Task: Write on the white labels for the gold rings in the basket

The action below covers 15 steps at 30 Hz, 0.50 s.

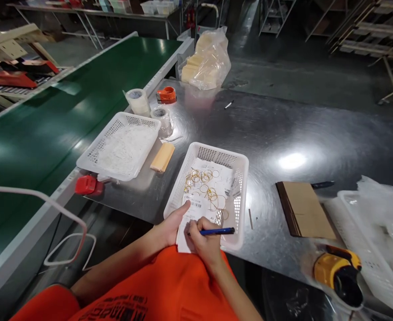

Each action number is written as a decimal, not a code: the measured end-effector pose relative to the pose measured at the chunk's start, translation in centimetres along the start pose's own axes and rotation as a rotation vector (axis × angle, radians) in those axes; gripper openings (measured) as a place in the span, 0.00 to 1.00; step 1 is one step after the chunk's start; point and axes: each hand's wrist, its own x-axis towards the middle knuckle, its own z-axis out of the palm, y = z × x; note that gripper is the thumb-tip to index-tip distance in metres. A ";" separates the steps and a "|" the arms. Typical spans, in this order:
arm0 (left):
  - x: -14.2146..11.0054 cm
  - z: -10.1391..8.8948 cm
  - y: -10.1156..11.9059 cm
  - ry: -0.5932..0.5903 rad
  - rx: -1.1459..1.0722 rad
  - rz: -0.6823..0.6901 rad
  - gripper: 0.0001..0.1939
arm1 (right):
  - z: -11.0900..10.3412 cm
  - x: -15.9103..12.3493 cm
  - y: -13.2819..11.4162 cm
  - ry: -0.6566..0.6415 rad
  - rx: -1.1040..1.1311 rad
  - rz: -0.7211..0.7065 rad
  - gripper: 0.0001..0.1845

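Observation:
My left hand grips a stack of white paper slips with printed barcodes, its thumb lying on top near the left edge. In my right hand is a blue pen, held in a writing grip over the lower part of the slips. The pen's tip is hidden behind my fingers. Both hands are at the near edge of a white plastic basket. Inside the basket lie more printed papers and several yellow rubber bands.
Left of the basket are a bundle of pale yellow strips, a second white basket, tape rolls and an orange tape dispenser. A green conveyor runs alongside. Right are cardboard pieces and a yellow-black tool.

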 end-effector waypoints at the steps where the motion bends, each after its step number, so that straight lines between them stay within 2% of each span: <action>1: 0.0 0.0 0.0 0.000 -0.006 0.001 0.30 | 0.0 0.0 0.0 0.000 -0.007 -0.006 0.21; 6: 0.0 0.0 -0.1 -0.023 -0.036 -0.005 0.31 | 0.3 -0.2 0.0 -0.014 -0.039 -0.072 0.22; 8: 0.1 -0.3 0.0 -0.026 -0.043 0.000 0.30 | 0.3 -0.4 0.4 0.025 0.020 -0.050 0.23; 12: 0.2 -2.0 0.7 0.039 -0.008 0.071 0.29 | -1.1 1.4 2.6 0.173 0.292 0.169 0.14; 14: -0.2 -3.2 1.3 0.117 0.003 0.123 0.29 | -2.3 3.5 4.8 0.162 0.275 0.256 0.17; 15: -0.5 -3.7 1.7 0.150 -0.004 0.141 0.28 | -2.9 4.6 6.0 0.138 0.172 0.259 0.18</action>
